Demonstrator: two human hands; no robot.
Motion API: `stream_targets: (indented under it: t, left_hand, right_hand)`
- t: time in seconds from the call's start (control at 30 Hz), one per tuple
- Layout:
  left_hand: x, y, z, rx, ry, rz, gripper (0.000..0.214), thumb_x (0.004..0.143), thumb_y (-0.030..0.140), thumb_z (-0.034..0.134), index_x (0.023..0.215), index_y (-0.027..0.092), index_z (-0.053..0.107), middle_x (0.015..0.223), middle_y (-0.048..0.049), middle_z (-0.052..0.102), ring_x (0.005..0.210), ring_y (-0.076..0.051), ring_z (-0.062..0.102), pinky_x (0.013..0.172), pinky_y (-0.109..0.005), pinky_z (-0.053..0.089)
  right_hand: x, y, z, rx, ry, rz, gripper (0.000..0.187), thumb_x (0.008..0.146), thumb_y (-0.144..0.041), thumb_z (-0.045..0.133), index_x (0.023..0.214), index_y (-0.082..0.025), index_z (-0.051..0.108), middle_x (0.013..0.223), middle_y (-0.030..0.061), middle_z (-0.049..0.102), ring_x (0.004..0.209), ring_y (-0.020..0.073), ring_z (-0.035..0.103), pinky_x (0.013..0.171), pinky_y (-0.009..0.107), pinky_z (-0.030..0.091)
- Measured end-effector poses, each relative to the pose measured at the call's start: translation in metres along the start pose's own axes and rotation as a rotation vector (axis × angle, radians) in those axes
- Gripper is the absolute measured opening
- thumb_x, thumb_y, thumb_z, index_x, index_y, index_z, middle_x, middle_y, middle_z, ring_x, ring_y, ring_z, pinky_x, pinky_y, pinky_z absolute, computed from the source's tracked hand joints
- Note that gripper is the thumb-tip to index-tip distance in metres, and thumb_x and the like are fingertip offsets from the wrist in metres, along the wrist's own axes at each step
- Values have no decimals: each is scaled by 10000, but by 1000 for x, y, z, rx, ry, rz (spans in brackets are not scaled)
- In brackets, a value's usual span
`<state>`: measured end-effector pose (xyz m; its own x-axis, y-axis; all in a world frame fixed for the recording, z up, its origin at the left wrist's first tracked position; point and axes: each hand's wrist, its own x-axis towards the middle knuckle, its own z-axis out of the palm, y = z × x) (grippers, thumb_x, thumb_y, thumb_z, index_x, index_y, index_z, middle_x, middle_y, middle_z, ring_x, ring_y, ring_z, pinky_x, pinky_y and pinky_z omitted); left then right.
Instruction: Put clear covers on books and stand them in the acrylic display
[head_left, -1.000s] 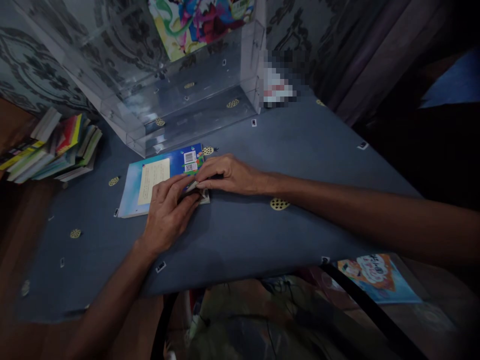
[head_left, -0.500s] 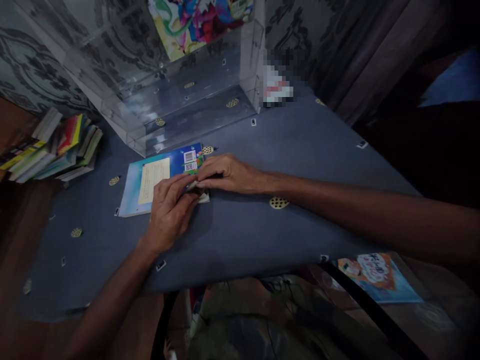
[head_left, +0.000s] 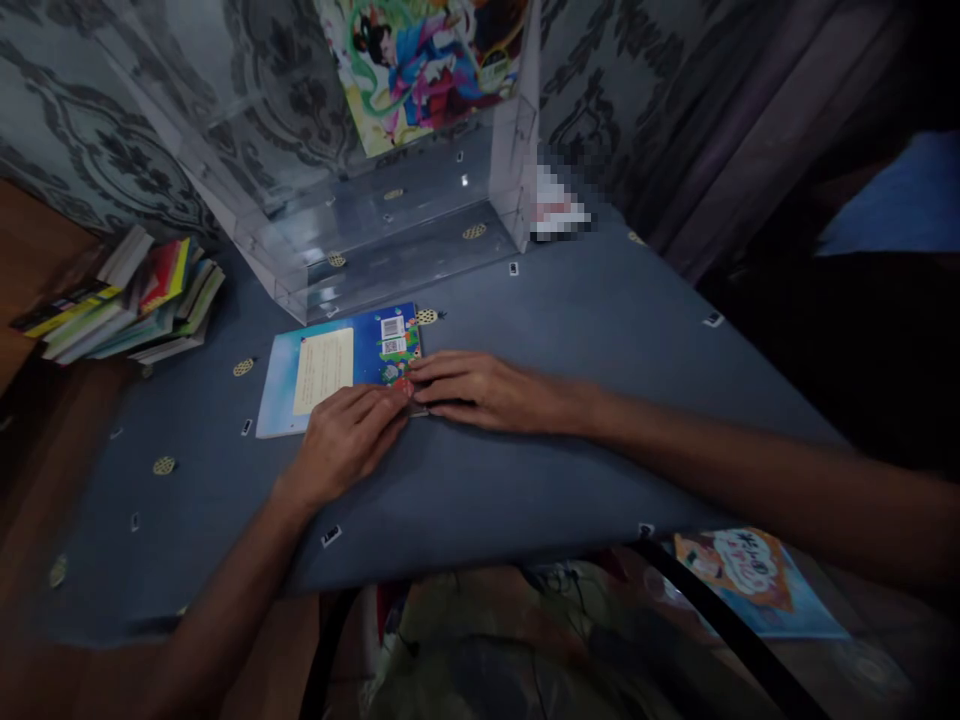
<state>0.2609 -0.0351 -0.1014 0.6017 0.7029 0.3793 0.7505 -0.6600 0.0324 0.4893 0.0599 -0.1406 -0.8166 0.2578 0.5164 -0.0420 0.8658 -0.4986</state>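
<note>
A thin paperback book (head_left: 285, 385) lies on the table with its blue back cover up, showing a cream text panel, a barcode and a colourful picture at the right. My left hand (head_left: 349, 430) rests over its near edge, fingers laid forward on the cover towards the near right corner. Reaching in from the right, my right hand (head_left: 487, 390) has its fingers stretched flat, the tips touching that same corner. The two hands' fingertips almost meet there, over a small reddish patch of the cover. Part of the near edge is hidden under my left hand.
A clear acrylic rack (head_left: 405, 250) stands behind the book, with a bright illustrated book (head_left: 427, 75) in its upper part. Several stacked books (head_left: 142, 300) lean at the left. Below the table's right front edge is another book (head_left: 757, 580). A pixelated white item (head_left: 559, 205) sits beside the rack.
The near right corner of the book was bent up and pinched between my fingers; now it lies down with both hands' fingers over it. My right hand's fingers have straightened. The view has shifted slightly.
</note>
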Motion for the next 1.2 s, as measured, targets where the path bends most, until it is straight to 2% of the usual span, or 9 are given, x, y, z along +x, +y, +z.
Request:
stream_targets:
  t: [0.23, 0.4, 0.6, 0.77, 0.9, 1.0, 1.07, 1.13, 1.2]
  left_hand:
    - [-2, -2, -5, 10, -85, 86, 232, 988, 179, 554, 1177, 187, 687, 1207, -110, 728, 1043, -228, 698, 845, -394, 606]
    - [-4, 4, -7, 110, -176, 84, 270, 968, 152, 567, 1217, 159, 672, 1253, -135, 705, 1142, -268, 663, 903, -445, 603]
    - [-3, 8, -8, 128, -155, 71, 271, 998, 180, 513, 1230, 149, 650, 1243, -99, 716, 1109, -258, 673, 878, -432, 610]
    - [3, 3, -18, -41, -118, -6, 216, 1006, 206, 529, 1148, 214, 693, 1193, -32, 738, 1072, -206, 683, 889, -338, 590]
    - [-8, -41, -21, -56, -14, -155, 232, 1014, 214, 494, 952, 216, 718, 1013, -50, 762, 938, -191, 710, 821, -332, 587]
    - [-27, -96, -18, 175, 45, -475, 249, 984, 263, 504, 1066, 144, 707, 1128, -153, 728, 1011, -286, 693, 844, -440, 580]
    - [-39, -128, -15, 210, 9, -638, 342, 968, 312, 511, 1191, 108, 671, 1200, -191, 699, 1073, -332, 672, 881, -490, 567]
    - [-49, -149, -12, 145, -46, -686, 399, 972, 341, 479, 1235, 95, 653, 1202, -189, 700, 1091, -326, 666, 923, -484, 552]
    - [-54, -156, -11, 94, -74, -687, 434, 984, 369, 437, 1256, 103, 647, 1182, -172, 705, 1088, -308, 663, 945, -461, 542]
  right_hand:
    - [-14, -24, -5, -287, -49, -32, 272, 1035, -204, 478, 1155, -162, 719, 1227, 143, 712, 1156, 235, 657, 991, 460, 547]
    - [-12, -27, -2, -350, -58, -20, 222, 998, -180, 553, 1132, -171, 730, 1191, 142, 734, 1133, 246, 665, 944, 454, 549]
    - [-10, -29, 0, -347, -20, -30, 246, 971, -148, 573, 1154, -189, 732, 1143, 111, 763, 1160, 244, 668, 934, 450, 568]
    - [-5, -32, 5, -322, 44, 4, 247, 972, -118, 539, 1110, -175, 735, 1096, 103, 775, 1074, 223, 700, 904, 418, 591]
    - [4, -37, 8, -312, 67, 1, 215, 968, -127, 531, 980, -173, 740, 997, 88, 779, 921, 214, 709, 894, 427, 587]
    - [12, -42, 10, -377, 46, 32, 201, 967, -140, 536, 962, -164, 735, 905, 87, 765, 848, 225, 685, 835, 418, 584]
    - [16, -46, 12, -443, 38, 58, 212, 974, -139, 522, 978, -161, 733, 840, 80, 747, 806, 228, 665, 799, 404, 575]
    - [19, -49, 15, -495, 44, 81, 236, 981, -126, 499, 998, -166, 732, 801, 71, 734, 777, 223, 649, 811, 403, 567]
    - [18, -51, 18, -524, 51, 93, 249, 982, -112, 490, 1025, -162, 730, 816, 72, 738, 789, 218, 645, 848, 408, 562]
